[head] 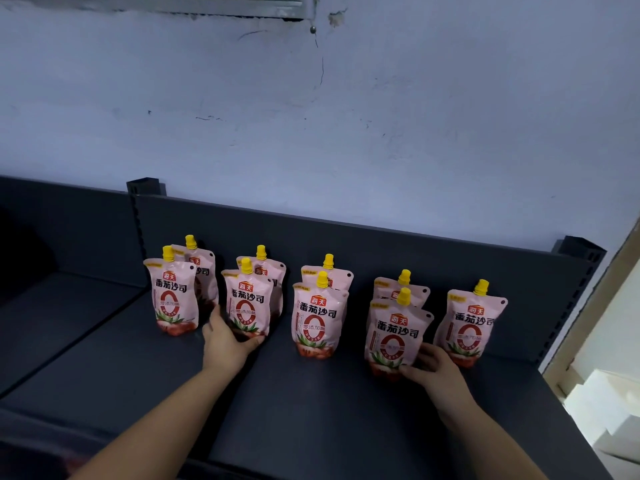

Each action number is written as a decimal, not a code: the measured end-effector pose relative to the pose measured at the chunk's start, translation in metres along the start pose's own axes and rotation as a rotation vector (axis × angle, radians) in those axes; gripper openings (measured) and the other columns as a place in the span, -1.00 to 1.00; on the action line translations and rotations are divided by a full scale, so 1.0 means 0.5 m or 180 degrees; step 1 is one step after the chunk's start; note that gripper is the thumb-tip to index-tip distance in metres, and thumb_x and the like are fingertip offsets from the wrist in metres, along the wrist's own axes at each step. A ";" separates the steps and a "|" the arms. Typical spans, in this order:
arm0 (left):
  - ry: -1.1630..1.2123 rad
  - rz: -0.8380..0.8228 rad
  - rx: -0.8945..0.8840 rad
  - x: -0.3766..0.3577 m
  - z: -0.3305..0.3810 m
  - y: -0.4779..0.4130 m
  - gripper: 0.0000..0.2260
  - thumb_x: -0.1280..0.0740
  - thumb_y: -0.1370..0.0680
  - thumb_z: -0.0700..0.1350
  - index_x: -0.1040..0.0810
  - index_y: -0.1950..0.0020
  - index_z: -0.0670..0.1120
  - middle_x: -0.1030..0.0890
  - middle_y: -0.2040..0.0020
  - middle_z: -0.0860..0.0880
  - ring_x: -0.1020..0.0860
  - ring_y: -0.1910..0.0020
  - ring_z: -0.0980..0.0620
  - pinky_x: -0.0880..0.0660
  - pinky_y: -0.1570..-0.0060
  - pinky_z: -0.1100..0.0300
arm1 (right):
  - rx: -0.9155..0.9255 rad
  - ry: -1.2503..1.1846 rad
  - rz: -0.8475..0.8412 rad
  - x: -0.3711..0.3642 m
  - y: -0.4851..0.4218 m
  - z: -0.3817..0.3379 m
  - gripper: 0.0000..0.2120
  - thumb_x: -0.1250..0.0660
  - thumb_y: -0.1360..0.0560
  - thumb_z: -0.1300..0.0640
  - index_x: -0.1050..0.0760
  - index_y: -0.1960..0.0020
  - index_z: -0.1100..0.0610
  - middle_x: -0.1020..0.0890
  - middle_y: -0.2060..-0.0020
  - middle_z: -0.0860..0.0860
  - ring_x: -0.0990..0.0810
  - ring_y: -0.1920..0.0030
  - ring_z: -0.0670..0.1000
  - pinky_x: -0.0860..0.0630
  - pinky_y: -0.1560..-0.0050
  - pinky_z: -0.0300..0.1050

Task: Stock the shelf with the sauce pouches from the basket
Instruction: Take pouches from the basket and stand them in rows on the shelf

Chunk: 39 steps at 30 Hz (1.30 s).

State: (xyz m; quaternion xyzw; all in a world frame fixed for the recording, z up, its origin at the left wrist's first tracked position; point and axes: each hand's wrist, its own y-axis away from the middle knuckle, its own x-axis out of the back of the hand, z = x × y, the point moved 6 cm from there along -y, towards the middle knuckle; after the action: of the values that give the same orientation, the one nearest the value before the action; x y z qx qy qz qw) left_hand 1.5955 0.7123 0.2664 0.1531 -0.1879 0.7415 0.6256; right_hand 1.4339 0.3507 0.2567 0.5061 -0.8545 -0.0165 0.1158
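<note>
Pouches of tomato sauce [317, 317], nine in all, stand upright on the dark shelf [311, 410]: four pairs set front to back, one alone at far right. Left hand [225, 337] grips the base of the second front pouch [247, 303]; right hand [433, 367] holds the fourth front pouch [394, 337] low down.

Nine pink, yellow-capped sauce pouches [313, 317] stand upright on the dark shelf [311, 410]: four front-and-back pairs, one single at three o'clock
</note>
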 end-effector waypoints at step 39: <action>-0.3482 -0.0105 0.1312 1.078 -0.404 0.243 -0.17 -0.27 -0.19 0.52 -0.40 -0.33 0.08 -0.47 -0.31 -0.01 -0.49 -0.25 -0.09 -0.49 -0.15 0.00 | 0.3774 0.4072 -0.3613 -1.308 0.637 -0.321 -0.36 -0.38 -0.49 -0.17 -0.27 -0.46 0.05 -0.43 -0.32 0.08 -0.47 -0.29 0.19 -0.51 -0.17 0.13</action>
State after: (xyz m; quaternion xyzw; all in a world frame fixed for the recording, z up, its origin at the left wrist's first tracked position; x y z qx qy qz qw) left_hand 1.3855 1.2586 0.3267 0.6351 -0.3331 0.5661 0.4064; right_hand 1.4957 1.0883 0.3404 0.7237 -0.1407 0.6255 0.2553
